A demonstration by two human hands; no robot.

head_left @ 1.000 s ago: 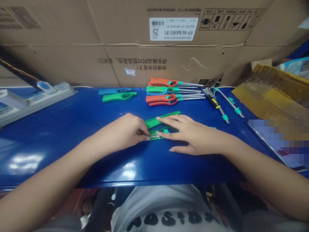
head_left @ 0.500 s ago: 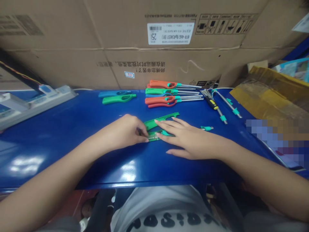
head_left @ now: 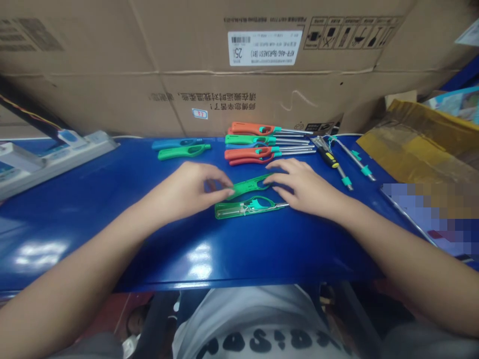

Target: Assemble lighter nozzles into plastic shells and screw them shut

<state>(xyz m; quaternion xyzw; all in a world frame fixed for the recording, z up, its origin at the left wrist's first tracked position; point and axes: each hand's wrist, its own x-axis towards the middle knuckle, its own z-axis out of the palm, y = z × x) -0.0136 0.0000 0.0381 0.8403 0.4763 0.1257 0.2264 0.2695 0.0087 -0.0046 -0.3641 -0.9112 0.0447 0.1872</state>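
A green lighter casing half [head_left: 249, 186], outer side up, is tilted between my two hands. My left hand [head_left: 194, 187] pinches its left end between thumb and fingers. My right hand [head_left: 299, 184] has its fingertips closed on the narrower right end. Just below lies the other half, an open green lighter shell [head_left: 220, 211], on the blue table. Inside it sit a clear cylindrical part, thin white wires and a teal trigger [head_left: 256, 203]. A metal tube [head_left: 282, 205] runs out of it to the right, partly under my right hand.
Behind are several assembled orange, green and blue lighters [head_left: 247, 128] and green and blue casings [head_left: 183, 152]. A black-yellow screwdriver [head_left: 329, 157] and metal tubes with teal pieces [head_left: 362, 168] lie at right. A power strip [head_left: 90, 147] stands left; a large carton [head_left: 112, 75] walls the back.
My left hand has left the lower shell for the upper casing half, which has been turned over. My right hand has moved up and right, from the lower shell to the casing half's right end.
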